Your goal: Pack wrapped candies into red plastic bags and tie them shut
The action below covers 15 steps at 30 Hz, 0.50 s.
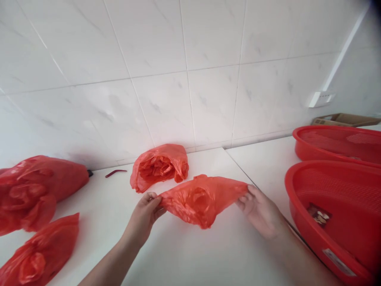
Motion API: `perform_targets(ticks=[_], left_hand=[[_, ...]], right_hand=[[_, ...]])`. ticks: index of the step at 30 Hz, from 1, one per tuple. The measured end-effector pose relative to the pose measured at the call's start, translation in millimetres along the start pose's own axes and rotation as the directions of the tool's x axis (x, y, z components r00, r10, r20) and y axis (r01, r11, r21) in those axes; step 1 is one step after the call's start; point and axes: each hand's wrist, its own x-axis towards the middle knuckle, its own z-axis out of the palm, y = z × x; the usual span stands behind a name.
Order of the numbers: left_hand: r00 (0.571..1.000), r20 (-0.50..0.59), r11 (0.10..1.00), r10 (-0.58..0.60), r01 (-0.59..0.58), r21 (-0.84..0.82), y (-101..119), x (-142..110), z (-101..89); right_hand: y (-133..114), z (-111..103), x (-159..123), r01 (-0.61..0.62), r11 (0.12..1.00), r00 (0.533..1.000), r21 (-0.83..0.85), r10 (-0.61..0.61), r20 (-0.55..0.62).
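Note:
A crumpled red plastic bag [205, 198] is stretched between my two hands above the white table. My left hand [145, 214] pinches its left corner between thumb and fingers. At the opposite corner, my right hand [258, 210] grips the bag the same way. The middle of the bag sags and bunches around a rounded fold. Just behind it, another red plastic bag [160, 165] lies on the table with its wide mouth facing me and crumpled plastic inside.
Two red plastic baskets [293, 190] stand at the right; a small dark packet [319, 215] lies in the nearer one. Red bags [65, 174] lie at the left. A thin dark red strip [116, 172] rests near the tiled wall [160, 99]. A cardboard box [342, 119] sits at the back right.

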Motion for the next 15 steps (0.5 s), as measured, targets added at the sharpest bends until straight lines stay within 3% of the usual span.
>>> perform_targets(ticks=[1, 2, 3, 4, 5, 6, 7, 8, 10, 12, 13, 15], left_hand=[[0.994, -0.013, 0.978, 0.110, -0.106, 0.181, 0.5, -3.3, -3.6], [0.964, 0.008, 0.895, 0.265, -0.249, 0.371, 1.6, -7.9, -5.0], [0.899, 0.084, 0.741, 0.429, -0.404, 0.536, 3.2, -13.3, -4.5], [0.802, 0.222, 0.536, 0.554, -0.548, 0.643, 4.9, -18.7, -2.1], [0.696, 0.395, 0.323, 0.599, -0.662, 0.677, 6.6, -23.6, 1.7], [0.607, 0.555, 0.151, 0.569, -0.740, 0.655, 7.8, -27.4, 6.7], [0.552, 0.666, 0.044, 0.501, -0.785, 0.618, 8.1, -29.6, 12.2], [0.537, 0.728, -0.004, 0.427, -0.804, 0.595, 7.6, -30.3, 18.0], [0.594, 0.737, 0.019, 0.321, -0.782, 0.622, 4.0, -27.3, 28.7], [0.679, 0.681, 0.118, 0.273, -0.726, 0.677, -0.8, -22.0, 37.0], [0.715, 0.650, 0.186, 0.258, -0.697, 0.693, -2.7, -19.8, 40.2], [0.781, 0.566, 0.389, 0.264, -0.623, 0.679, -4.4, -18.5, 45.1]], right_hand=[[0.5, 3.1, -2.8, -0.005, 0.999, 0.999, -0.033, 0.006, 0.040], [1.9, 6.8, -5.9, -0.014, 0.996, 0.996, -0.086, 0.021, 0.085], [4.1, 10.6, -8.8, -0.021, 0.989, 0.991, -0.148, 0.040, 0.128], [6.6, 13.9, -11.2, -0.023, 0.977, 0.985, -0.213, 0.058, 0.161], [9.2, 16.4, -12.8, -0.017, 0.962, 0.981, -0.273, 0.069, 0.182], [11.7, 17.8, -13.6, -0.004, 0.945, 0.980, -0.326, 0.069, 0.189], [13.8, 18.3, -13.8, 0.012, 0.926, 0.982, -0.378, 0.060, 0.177], [15.5, 18.1, -13.7, 0.029, 0.899, 0.989, -0.438, 0.037, 0.142], [17.5, 16.9, -15.2, 0.089, 0.798, 0.995, -0.596, -0.099, 0.016], [19.0, 17.7, -21.5, 0.196, 0.593, 0.937, -0.781, -0.348, -0.029], [20.1, 19.7, -26.8, 0.280, 0.453, 0.887, -0.846, -0.459, 0.048], [24.4, 26.7, -39.9, 0.514, 0.167, 0.769, -0.842, -0.524, 0.366]])
